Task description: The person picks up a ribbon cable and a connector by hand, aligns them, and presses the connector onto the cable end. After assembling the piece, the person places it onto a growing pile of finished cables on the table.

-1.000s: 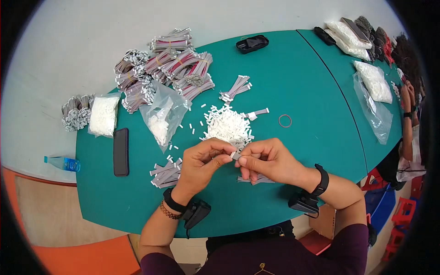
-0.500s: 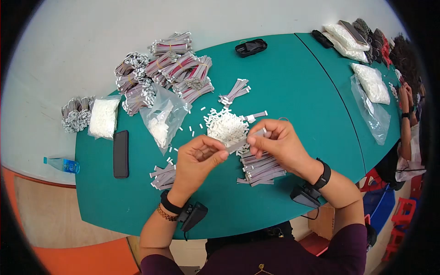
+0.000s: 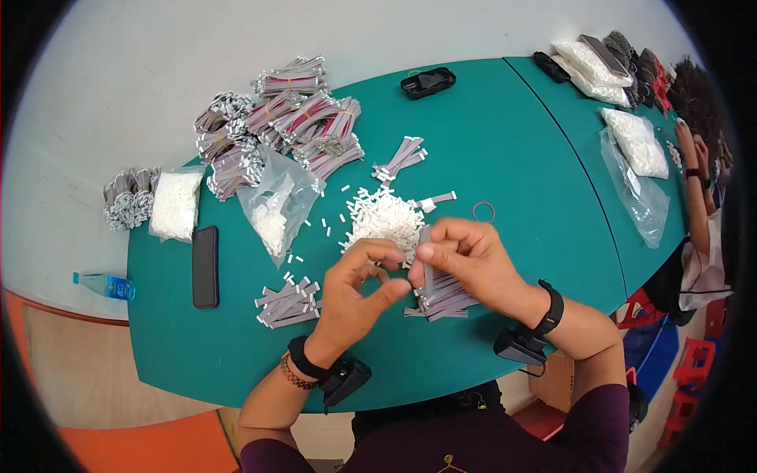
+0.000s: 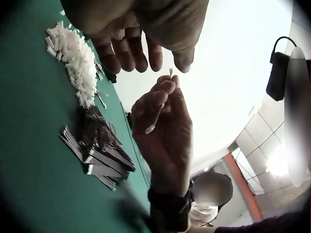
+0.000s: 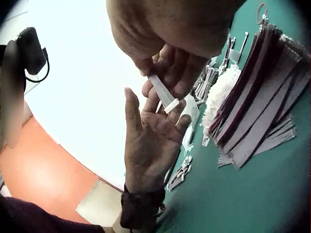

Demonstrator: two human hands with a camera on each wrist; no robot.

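The grey ribbon cable (image 5: 163, 92) is pinched by the right hand (image 3: 482, 266) near the white pile (image 3: 385, 214), left hand (image 3: 351, 303) open, so it could easily be dropped if that lone pinch gets sloppy.

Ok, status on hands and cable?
Right hand pinching grey ribbon cable. Left hand open, holding nothing. White connector pile just beyond, nothing visibly blocking.
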